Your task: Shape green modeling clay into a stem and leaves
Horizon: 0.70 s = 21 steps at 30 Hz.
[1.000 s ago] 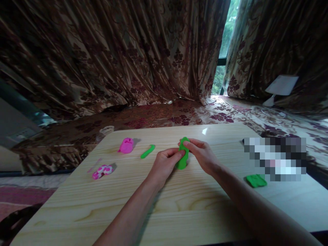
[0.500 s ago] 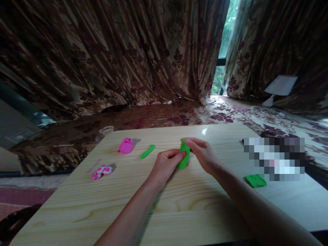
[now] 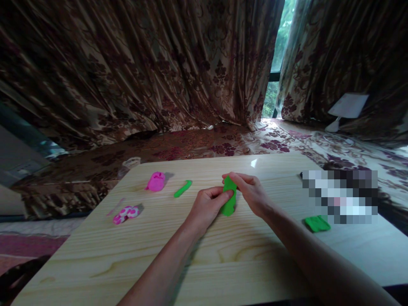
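A flattened strip of green modelling clay (image 3: 228, 205) is held upright between my two hands above the table. My left hand (image 3: 208, 206) pinches its middle, thumb across the front. At the top end, my right hand (image 3: 248, 189) grips it with thumb and fingers closed. Left of the hands lies a thin, curved green clay piece (image 3: 182, 189). Beyond it sits a pink clay lump (image 3: 156, 182) with an opening in its top. Pink-and-white rounded pieces (image 3: 126, 214) lie nearer the left edge. A flat green clay square (image 3: 317, 223) rests beyond my right forearm.
The light wooden table (image 3: 143, 255) stretches under everything. A blurred-out object (image 3: 341, 197) lies on its right side. Past the far edge is a patterned ledge with a white lamp (image 3: 349, 106); clear plastic (image 3: 129, 165) sits by the far left corner. Patterned curtains (image 3: 191, 63) hang behind.
The green clay strip has shifted slightly down in my hands, its lower end now hanging a little lower. Both hands keep their hold in nearly the same place.
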### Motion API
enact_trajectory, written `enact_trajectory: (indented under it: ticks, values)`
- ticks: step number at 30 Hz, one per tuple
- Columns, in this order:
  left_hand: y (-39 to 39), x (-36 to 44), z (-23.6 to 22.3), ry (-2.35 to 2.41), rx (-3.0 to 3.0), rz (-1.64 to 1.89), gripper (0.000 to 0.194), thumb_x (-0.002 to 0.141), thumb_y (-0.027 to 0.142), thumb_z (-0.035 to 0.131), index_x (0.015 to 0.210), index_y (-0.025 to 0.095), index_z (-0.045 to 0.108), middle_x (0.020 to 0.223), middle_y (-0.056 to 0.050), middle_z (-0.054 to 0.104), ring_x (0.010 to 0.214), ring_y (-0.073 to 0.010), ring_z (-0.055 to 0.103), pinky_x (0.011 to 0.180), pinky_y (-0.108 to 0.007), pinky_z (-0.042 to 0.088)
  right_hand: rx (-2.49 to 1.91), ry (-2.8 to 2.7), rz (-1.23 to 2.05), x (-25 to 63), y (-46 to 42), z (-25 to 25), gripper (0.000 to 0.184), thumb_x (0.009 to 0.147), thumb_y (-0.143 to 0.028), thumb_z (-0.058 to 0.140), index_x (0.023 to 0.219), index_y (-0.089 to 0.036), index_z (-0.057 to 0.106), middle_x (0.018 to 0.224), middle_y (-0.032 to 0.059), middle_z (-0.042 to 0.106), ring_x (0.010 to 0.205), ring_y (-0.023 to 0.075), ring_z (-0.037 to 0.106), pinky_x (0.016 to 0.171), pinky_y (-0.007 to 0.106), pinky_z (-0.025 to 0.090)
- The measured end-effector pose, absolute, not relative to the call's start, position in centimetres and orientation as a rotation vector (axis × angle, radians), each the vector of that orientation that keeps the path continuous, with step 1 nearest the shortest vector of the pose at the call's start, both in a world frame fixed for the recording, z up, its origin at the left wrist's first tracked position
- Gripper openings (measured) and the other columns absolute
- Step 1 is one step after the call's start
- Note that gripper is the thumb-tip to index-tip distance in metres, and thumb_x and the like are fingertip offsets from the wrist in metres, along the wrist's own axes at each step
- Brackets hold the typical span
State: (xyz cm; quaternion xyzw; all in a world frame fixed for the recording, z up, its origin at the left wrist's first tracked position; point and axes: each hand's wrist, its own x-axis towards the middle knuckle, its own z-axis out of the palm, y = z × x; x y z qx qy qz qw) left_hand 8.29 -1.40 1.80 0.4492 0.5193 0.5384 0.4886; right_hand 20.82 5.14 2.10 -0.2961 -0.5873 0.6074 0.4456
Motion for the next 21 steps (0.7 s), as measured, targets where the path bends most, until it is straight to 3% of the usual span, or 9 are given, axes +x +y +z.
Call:
enact_trajectory:
  ticks: [3,9,15,21]
  values:
    - [-1.28,8.09,1.84,1.286,1.041,1.381,0.027,0.068,0.037,0.07,0.083,0.015,0.074,0.07,-0.005,0.07,0.06,-0.0136,0.056,0.059,-0.025,0.041,-0.703,-1.483,1.526,20.74,5.17,1.99,0.036,0.083,-0.046,0.051,0.101,-0.02,0.069,0.09,0.0042,0.069,0.088,0.0188,0.059,0.078,0.032,0.045]
    - [-1.2,7.7,1.67,1.29,1.055,1.436,0.029,0.07,0.039,0.069,0.085,0.015,0.074,0.069,-0.004,0.069,0.061,-0.0133,0.056,0.057,-0.024,0.041,-0.701,-1.668,1.293,20.75,5.23,1.92,0.024,0.079,-0.037,0.059,0.081,-0.016,0.072,0.081,0.0034,0.066,0.082,0.0173,0.056,0.079,0.03,0.042]
    - [-0.94,7.44,1.49,1.351,1.015,1.554,0.029,0.069,0.039,0.07,0.082,0.015,0.074,0.073,-0.004,0.069,0.065,-0.0129,0.056,0.061,-0.022,0.041,-0.732,-1.576,1.509,20.62,5.26,1.68,0.039,0.087,-0.046,0.045,0.098,-0.017,0.068,0.087,0.0054,0.067,0.084,0.0173,0.058,0.076,0.031,0.044]
    - [-0.81,7.44,1.59,1.238,0.841,1.665,0.028,0.065,0.04,0.073,0.079,0.016,0.072,0.07,-0.001,0.067,0.065,-0.0121,0.057,0.063,-0.023,0.044,-0.691,-1.758,1.555,20.48,5.07,1.07,0.032,0.08,-0.043,0.057,0.078,-0.014,0.068,0.07,0.001,0.065,0.067,0.0132,0.056,0.066,0.026,0.042]
